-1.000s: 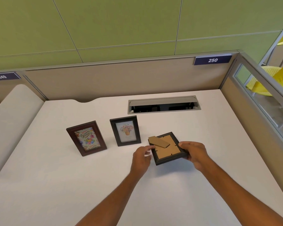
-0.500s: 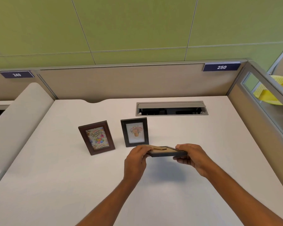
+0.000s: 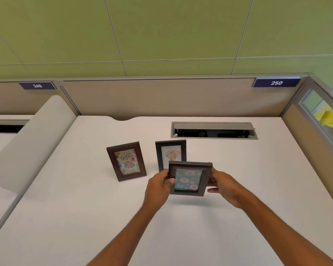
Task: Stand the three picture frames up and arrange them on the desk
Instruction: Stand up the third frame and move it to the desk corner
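Observation:
Two picture frames stand upright on the white desk [image 3: 85, 217]: a brown frame with a birthday card [image 3: 126, 161] at centre left and a black frame with a flower picture [image 3: 170, 151] just right of it. A third dark frame with a floral picture [image 3: 189, 178] is held above the desk, picture side toward me, covering the black frame's lower right corner. My left hand [image 3: 159, 186] grips its left edge, thumb on the front. My right hand [image 3: 222, 184] grips its right edge. Its back stand is hidden.
An open grey cable tray [image 3: 213, 130] is sunk into the desk at the back right. Beige partition walls [image 3: 161, 98] close the back and right side. A rounded beige divider [image 3: 33, 139] borders the left. Bare desk surface lies in front of and right of my hands.
The third frame went from lying back-up in my hands, through edge-on, to upright with its picture facing me. Both hands rose slightly with it. The standing frames stayed put.

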Available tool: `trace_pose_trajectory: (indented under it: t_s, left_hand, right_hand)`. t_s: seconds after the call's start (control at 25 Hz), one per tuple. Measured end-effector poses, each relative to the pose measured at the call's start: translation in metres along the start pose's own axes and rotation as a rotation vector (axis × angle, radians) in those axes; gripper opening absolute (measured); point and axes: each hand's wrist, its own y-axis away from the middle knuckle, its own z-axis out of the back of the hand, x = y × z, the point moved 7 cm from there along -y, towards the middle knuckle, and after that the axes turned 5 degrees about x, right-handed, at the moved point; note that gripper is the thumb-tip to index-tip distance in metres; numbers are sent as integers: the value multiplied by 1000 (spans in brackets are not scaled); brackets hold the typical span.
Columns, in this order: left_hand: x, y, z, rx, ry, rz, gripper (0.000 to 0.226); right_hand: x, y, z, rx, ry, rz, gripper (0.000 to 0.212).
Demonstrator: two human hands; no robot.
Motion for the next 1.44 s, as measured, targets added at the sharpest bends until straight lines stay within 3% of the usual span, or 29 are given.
trace_pose_trajectory:
  t_s: [0.32, 0.92, 1.44]
  left_hand:
    - [17, 5, 2, 191, 358, 220, 26]
    - [61, 34, 34, 194, 403, 284, 32]
    - [118, 31, 68, 138, 460, 382, 33]
  right_hand:
    - [-5, -16, -34, 92, -158, -86, 76]
    - [-19, -42, -97, 87, -281, -121, 63]
    - [-32, -89, -158, 68, -308, -173, 69]
